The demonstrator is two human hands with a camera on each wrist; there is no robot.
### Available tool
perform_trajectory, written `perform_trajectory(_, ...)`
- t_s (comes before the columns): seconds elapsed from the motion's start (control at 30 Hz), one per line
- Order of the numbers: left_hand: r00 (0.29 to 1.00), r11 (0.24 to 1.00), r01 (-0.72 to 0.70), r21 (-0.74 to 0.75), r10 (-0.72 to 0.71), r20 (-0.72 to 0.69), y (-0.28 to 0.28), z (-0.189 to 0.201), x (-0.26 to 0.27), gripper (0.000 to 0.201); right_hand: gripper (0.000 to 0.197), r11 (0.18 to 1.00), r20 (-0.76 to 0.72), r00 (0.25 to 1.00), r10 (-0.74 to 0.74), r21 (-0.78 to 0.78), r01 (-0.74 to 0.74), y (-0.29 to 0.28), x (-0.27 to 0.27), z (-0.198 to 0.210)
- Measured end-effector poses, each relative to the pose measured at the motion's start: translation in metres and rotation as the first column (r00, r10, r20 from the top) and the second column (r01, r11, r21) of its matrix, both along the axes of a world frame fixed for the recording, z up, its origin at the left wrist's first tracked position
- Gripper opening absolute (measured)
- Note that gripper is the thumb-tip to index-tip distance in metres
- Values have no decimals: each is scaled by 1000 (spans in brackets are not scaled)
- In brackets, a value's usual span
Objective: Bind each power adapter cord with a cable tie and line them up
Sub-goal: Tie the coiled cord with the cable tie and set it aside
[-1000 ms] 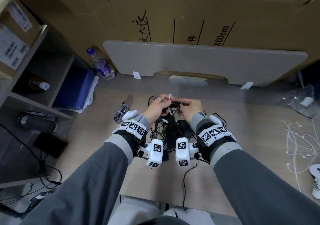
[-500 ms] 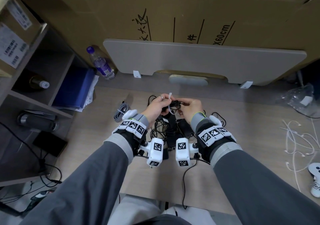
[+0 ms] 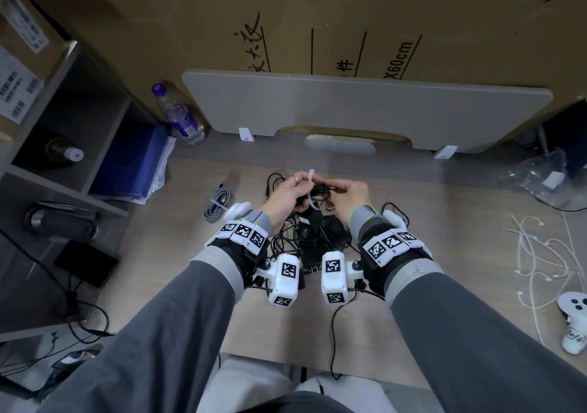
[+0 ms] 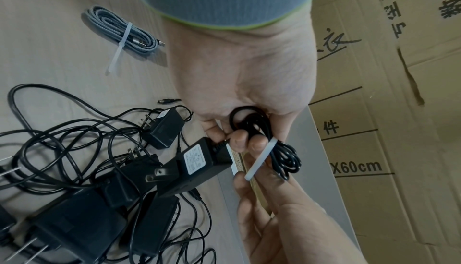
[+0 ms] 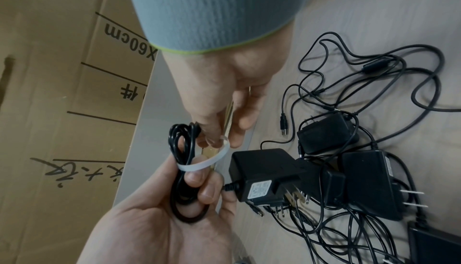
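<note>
My left hand (image 3: 290, 192) grips a coiled black adapter cord (image 5: 182, 144) above the desk, and its adapter body (image 5: 262, 173) hangs just below. A white cable tie (image 5: 209, 161) is looped round the coil; its head end sticks up in the head view, where the cable tie (image 3: 310, 187) crosses the cord. My right hand (image 5: 224, 140) pinches the tie's free end between thumb and fingertip. In the left wrist view the cable tie (image 4: 260, 159) slants across the cord (image 4: 286, 158) toward my right hand (image 4: 274, 209). Several more black adapters (image 3: 317, 241) lie tangled under my hands.
A grey braided cable (image 3: 217, 204) bound with a tie lies to the left. Loose white ties (image 3: 540, 253) and a white controller (image 3: 575, 323) are at the right, a plastic bag (image 3: 540, 174) at the far right. A bottle (image 3: 178, 114) and a grey board (image 3: 349, 104) stand behind.
</note>
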State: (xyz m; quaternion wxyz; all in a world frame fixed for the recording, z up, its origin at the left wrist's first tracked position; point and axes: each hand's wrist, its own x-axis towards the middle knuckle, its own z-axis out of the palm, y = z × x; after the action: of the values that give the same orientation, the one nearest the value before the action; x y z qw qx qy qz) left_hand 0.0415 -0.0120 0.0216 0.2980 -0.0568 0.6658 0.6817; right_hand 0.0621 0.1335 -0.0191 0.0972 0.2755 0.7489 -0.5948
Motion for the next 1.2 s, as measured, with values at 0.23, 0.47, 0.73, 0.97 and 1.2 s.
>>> perform_trajectory(0.23,1000,1000,-19,-5,19,9,-2,0,0,19,48,1000,-39,999,17,3,-17,-2,-1,2)
perform_trajectory(0.47,999,999,-29,18,28,17,-5,-1,0,19,34,999,-43,999,13,-29,-14,-4,1,4)
perform_trajectory(0.73,998,998,-50,33,49,45,-7,-2,-1,18,24,998,-45,998,32,-46,-34,-5,2,8)
perform_trajectory(0.97,994,995,-71,68,65,82,-7,-1,-3,20,36,998,-54,997,48,-28,-49,-3,0,6)
perform_trajectory(1.2,989,988,-102,116,88,118,-5,-4,-4,24,34,997,-66,997,38,-63,-42,-3,-1,-1)
